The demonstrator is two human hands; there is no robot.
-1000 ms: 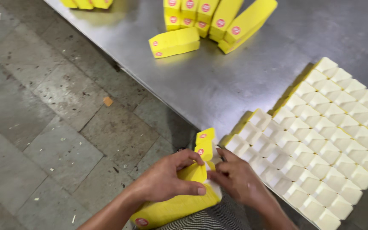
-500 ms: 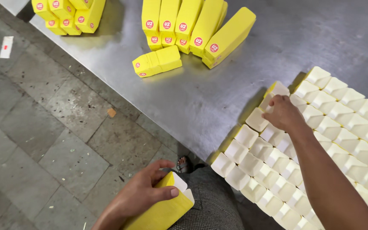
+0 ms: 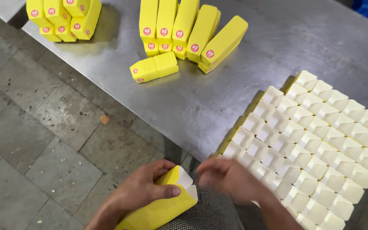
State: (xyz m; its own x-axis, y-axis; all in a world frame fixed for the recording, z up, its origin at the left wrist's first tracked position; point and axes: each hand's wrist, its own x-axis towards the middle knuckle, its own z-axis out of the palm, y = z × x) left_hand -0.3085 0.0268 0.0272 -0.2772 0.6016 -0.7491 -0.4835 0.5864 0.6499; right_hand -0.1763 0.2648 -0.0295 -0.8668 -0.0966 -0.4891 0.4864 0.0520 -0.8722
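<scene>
Bottom centre of frame: left hand grips 1 long yellow carton, thumb across its upper face, fingers curled round the near side. Carton's end, at centre bottom, stands open w/ white flaps showing; contents not visible. Carton lies over the checked trouser lap, below the counter edge.

Right hand just right of the carton's open end, motion-blurred; fingers appear bent, can't tell whether it pinches anything. Not clearly touching the carton.

Lower right: block of small white-and-yellow packs set upright in tight diagonal rows on the steel counter; approx. 60, exact count not possible, block runs off frame edge.

Mid-frame: 1 yellow carton lying flat, alone.

Top centre: cluster of closed yellow cartons, approx. 8, one leaning at right.

Top left: further stack of cartons, approx. 6, partly cut off.

Left: grey tiled floor.
</scene>
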